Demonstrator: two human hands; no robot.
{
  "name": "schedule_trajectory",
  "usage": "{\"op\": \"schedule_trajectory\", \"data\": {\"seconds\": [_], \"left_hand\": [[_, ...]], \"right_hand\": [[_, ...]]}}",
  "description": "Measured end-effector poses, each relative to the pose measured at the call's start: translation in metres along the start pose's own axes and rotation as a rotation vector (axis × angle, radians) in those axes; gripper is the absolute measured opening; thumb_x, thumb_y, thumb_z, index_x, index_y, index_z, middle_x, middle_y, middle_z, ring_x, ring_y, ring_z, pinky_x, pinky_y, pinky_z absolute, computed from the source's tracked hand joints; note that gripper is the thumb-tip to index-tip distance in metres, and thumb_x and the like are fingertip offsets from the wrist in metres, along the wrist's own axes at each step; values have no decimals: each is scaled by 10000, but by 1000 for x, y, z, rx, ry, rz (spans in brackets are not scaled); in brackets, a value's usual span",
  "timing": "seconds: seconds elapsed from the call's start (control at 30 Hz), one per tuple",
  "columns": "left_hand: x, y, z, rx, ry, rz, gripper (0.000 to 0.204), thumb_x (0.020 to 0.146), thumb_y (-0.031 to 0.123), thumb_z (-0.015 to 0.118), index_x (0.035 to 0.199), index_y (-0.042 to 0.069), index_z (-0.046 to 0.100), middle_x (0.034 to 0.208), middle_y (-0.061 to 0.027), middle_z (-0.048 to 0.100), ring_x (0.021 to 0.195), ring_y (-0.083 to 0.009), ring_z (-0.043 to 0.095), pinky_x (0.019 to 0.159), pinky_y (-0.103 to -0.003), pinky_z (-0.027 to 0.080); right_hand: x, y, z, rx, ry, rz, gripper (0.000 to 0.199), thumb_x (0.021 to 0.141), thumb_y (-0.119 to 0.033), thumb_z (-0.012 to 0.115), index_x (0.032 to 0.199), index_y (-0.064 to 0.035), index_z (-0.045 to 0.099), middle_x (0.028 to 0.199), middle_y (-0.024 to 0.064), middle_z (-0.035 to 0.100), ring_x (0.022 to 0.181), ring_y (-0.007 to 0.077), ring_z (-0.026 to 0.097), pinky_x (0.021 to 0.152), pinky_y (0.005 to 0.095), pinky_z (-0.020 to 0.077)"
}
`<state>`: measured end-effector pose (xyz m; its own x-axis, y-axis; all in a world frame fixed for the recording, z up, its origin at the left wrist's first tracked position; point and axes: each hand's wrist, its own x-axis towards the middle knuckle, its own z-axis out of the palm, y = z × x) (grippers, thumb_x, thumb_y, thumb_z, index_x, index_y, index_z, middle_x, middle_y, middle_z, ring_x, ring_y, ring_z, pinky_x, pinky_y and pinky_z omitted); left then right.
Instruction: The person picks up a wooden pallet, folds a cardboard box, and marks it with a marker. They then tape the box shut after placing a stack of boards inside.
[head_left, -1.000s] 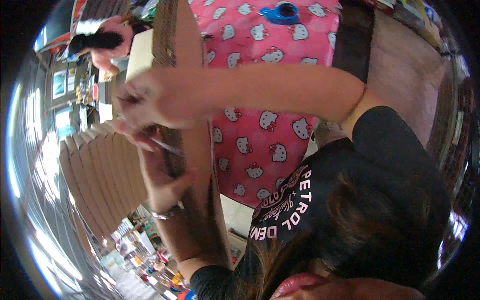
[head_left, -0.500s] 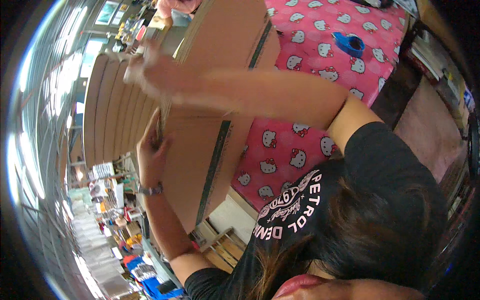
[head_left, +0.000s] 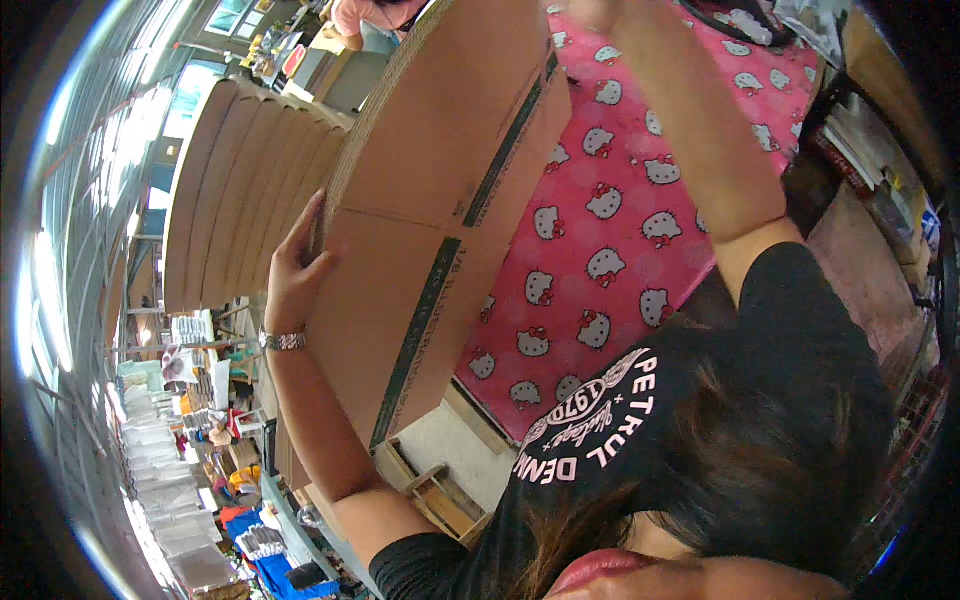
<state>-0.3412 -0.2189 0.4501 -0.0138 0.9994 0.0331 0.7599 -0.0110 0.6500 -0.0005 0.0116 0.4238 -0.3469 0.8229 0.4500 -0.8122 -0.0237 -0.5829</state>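
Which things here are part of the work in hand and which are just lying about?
In hand:
- flat carton, upright
- left hand, gripping its edge
- right hand, raised at the top edge of the picture; grip not visible

Lying about:
- stack of cartons
- pink cloth
- wooden frame

Daylight pours in from the glazed wall [head_left: 75, 260] on my left, washed out to white glare along that curved edge. My flat brown cardboard sheet [head_left: 420, 250] is evenly lit and sharp, with soft shade where my left hand [head_left: 295, 270] holds its edge. The pink cartoon-cat cloth [head_left: 610, 220] is bright. Straight lines bow toward the black rim; my hair close to the lens is blurred, and the right side is dim.
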Motion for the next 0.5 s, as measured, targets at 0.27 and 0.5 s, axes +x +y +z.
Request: {"op": "schedule_trajectory", "data": {"seconds": [0.27,0.5], "left_hand": [[-44,42,56,145,-43,-123,793,651,-38,668,1384,22,374,1255,-79,545,1084,-131,521,897,-257,428],[-75,43,35,38,97,-147,771,662,84,743,1346,-20,403,1068,-106,616,926,-139,569,810,-260,445]], "right_hand": [[150,-39,-166,-758,-237,229,461,859,-36,530,1310,-87,448,1100,77,637,446,37,330,399,181,264],[125,87,-364,-1206,374,211,330,820,-373,618,807,-46,661,807,58,633,652,154,548,566,350,438]]}}
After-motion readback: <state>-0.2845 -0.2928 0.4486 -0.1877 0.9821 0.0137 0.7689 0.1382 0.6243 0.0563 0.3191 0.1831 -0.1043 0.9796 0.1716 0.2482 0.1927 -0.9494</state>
